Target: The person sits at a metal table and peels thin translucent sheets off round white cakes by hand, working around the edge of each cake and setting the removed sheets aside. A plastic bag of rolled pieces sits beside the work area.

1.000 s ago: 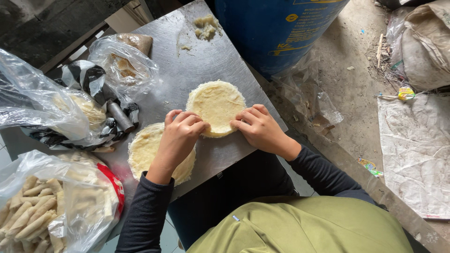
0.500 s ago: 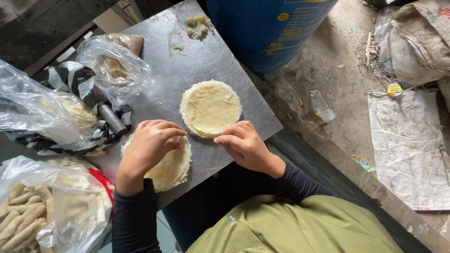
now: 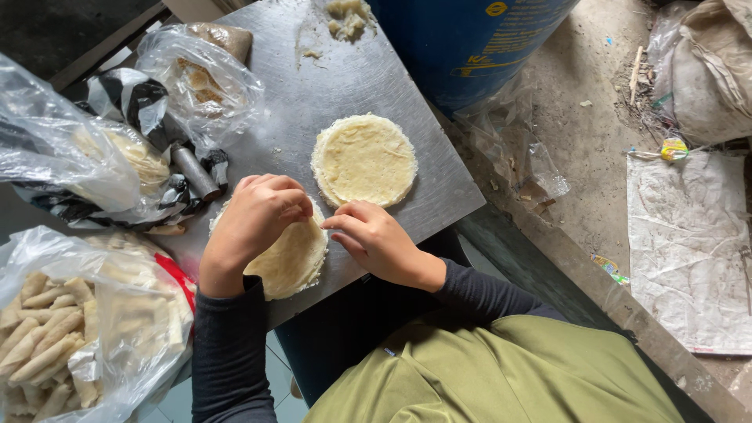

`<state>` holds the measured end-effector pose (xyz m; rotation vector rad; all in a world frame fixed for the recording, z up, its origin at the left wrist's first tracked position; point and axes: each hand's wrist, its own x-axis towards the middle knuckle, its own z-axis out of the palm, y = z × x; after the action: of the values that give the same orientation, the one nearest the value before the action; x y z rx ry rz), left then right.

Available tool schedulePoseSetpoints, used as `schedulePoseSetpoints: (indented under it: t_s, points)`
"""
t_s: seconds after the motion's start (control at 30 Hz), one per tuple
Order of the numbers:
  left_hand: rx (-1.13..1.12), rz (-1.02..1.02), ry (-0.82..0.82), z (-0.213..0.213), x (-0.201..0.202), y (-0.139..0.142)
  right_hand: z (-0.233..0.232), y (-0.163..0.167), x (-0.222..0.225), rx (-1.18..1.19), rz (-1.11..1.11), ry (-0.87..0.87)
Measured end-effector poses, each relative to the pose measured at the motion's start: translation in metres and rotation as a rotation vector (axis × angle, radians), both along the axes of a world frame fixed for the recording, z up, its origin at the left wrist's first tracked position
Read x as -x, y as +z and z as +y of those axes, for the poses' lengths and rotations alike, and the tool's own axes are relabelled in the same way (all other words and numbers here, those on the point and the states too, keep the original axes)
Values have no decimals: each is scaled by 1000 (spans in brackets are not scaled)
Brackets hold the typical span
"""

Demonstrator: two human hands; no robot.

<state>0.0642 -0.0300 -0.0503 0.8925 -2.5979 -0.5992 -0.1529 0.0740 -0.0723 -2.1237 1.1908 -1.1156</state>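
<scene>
Grey metal counter (image 3: pixel 376 70) carries my work: since a second ago both hands have dropped from the far round wrapper (image 3: pixel 364 160) to the nearer stack (image 3: pixel 294 258), left hand (image 3: pixel 254 219) and right hand (image 3: pixel 376 239) pinching its edge, so I judge the next sheet is being peeled.

Both hands, left hand (image 3: pixel 254 223) and right hand (image 3: pixel 376 243), pinch the near wrapper stack (image 3: pixel 294 258) on the metal desk (image 3: pixel 392 78), beside another wrapper (image 3: pixel 364 159).
</scene>
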Motion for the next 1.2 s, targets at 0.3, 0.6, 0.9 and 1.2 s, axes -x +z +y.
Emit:
schedulePoseSetpoints:
  t_s: [0.3,0.6,0.9,1.2]
  points:
    - [-263,117,-11,3,-14,21,-7,-6,-19,-30,-47,3]
    - [-71,333,99,30,-21,58,-15,4,-36,-896,-780,346]
    - [487,647,528,14,34,108,-82,85,-34,-503,-1026,520]
    - [-838,2110,-84,-24,73,106,-117,160,10,346,-86,154]
